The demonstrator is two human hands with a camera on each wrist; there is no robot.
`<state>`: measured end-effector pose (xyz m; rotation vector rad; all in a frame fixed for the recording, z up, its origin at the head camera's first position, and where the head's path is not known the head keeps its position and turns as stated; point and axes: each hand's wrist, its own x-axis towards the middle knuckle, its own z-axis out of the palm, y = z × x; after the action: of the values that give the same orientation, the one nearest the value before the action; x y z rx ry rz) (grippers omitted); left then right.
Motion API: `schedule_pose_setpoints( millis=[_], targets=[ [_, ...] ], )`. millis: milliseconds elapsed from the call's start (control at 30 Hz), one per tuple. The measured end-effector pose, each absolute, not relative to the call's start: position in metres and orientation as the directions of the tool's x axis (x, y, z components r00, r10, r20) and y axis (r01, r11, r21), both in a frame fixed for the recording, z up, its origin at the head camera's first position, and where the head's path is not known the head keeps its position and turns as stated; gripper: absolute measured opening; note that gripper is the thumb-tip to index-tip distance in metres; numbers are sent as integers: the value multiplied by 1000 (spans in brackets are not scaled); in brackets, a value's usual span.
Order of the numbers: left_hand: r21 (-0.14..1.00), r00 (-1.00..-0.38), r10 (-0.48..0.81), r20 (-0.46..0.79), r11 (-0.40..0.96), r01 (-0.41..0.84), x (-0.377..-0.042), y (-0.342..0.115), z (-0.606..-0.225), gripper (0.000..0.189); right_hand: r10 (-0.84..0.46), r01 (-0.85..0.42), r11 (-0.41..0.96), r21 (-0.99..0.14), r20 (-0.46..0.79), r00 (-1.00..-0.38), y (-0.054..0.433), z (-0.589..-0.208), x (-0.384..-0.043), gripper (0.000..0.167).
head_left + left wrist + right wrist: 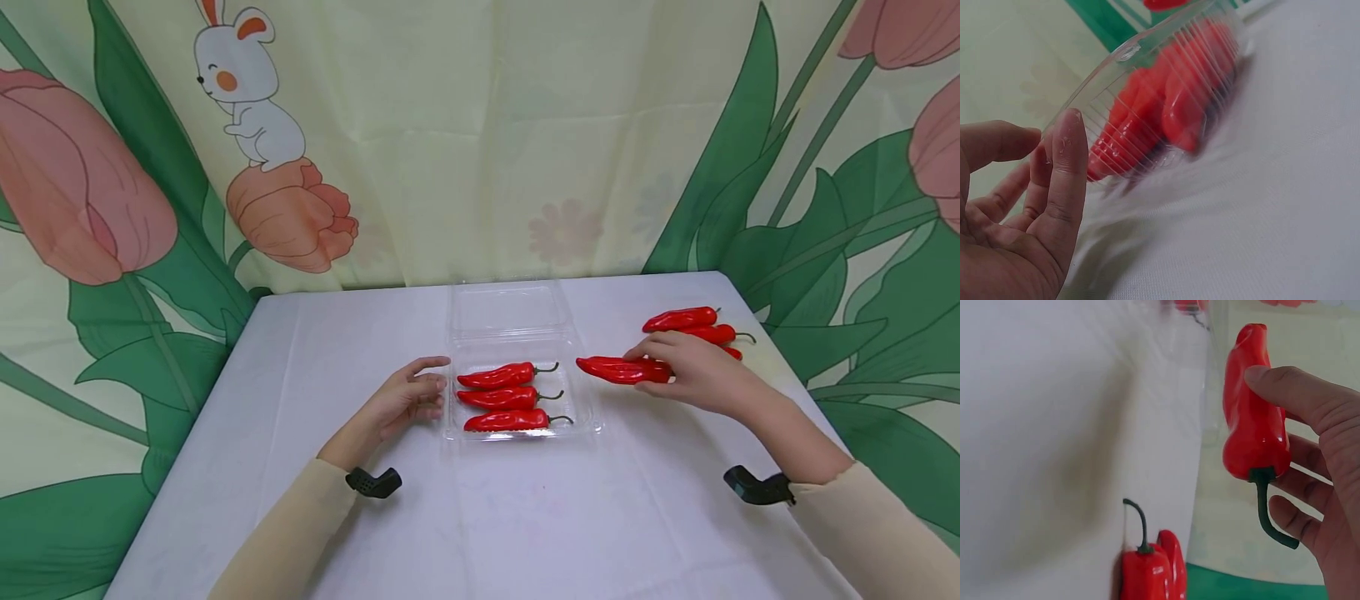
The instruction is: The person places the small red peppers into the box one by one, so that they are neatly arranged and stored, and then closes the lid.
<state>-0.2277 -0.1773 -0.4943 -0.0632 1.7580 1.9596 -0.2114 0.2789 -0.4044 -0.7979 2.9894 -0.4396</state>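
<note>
One held pepper: right of the clear container, pinched between thumb and fingers of the right hand.
Container: three peppers inside, side by side.
Left hand: fingers parted, beside the container.
Likely risk: a drop, should glossy skin slip.

Head cam: above and behind the right hand grip, facing forward-down, farthest back; covers left hand, table, backdrop. Right wrist cam: close behind the grip, looking along the held pepper, frame rolled. Left wrist cam: low, left of the grip, close-up on the clear box, side-on. Head/right share the held pepper; head/left share the box.
</note>
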Motion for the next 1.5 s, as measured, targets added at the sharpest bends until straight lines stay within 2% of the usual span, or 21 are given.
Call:
schedule_pose_setpoints(
  millis=[400,800,1500],
  targets=[
    [919,-872,341,-351,-56,-391,-228,-177,-495,56,-515,-512,815,-271,66,-855,255,-407,-213,46],
    [918,-875,332,-352,-58,-392,-227,-177,-495,56,-501,-490,814,-310,50,-864,236,-413,-215,49],
    [914,-870,336,-360,-58,-401,-227,-177,-495,57,-646,-632,703,-327,78,-759,191,-419,-219,45]
  ],
)
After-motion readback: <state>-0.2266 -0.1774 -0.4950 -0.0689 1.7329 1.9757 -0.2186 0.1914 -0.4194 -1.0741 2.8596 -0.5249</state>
